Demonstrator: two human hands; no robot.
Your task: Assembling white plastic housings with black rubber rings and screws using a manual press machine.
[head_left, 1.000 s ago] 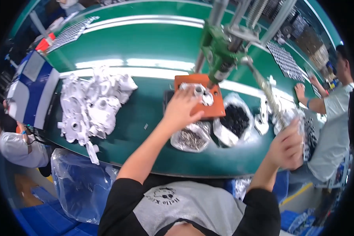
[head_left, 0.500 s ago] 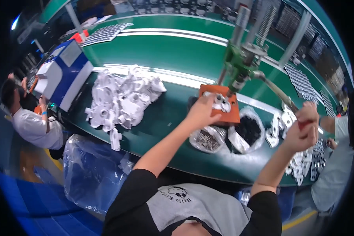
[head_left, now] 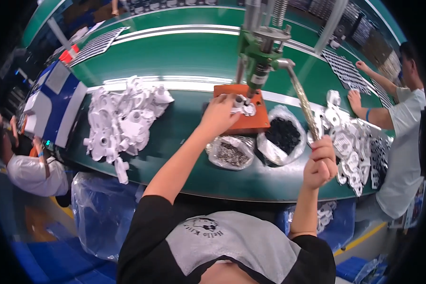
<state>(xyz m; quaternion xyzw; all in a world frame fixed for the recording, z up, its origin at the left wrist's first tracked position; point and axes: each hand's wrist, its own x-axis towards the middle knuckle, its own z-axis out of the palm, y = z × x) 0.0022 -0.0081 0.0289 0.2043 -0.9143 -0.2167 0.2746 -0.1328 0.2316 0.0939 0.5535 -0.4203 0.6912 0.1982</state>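
My left hand [head_left: 220, 115] is closed on a small white plastic part [head_left: 246, 109], pressing it onto an orange block [head_left: 251, 125]. Its fingertips cover the part's left side. Over that block stands a green hand press [head_left: 258, 56], whose narrow tip comes down at the part; whether they touch I cannot tell. My right hand [head_left: 321, 163] is wrapped around the lower end of the press's long lever [head_left: 302, 97], which slopes steeply down toward me. Just in front of the block are a clear bag of small metal pieces [head_left: 231, 155] and a bag of black pieces [head_left: 282, 135].
White plastic parts lie heaped on the left [head_left: 123, 120], with another heap on the right [head_left: 350, 146]. A blue and white machine [head_left: 57, 104] stands far left. One person [head_left: 38, 168] sits left; another [head_left: 402, 142] stands right, a hand near the right heap. Plastic-lined blue bins are below.
My right hand has pulled the lever down and inward, so it hangs steeper. My left hand stays at the white part on the block. The whole view has shifted.
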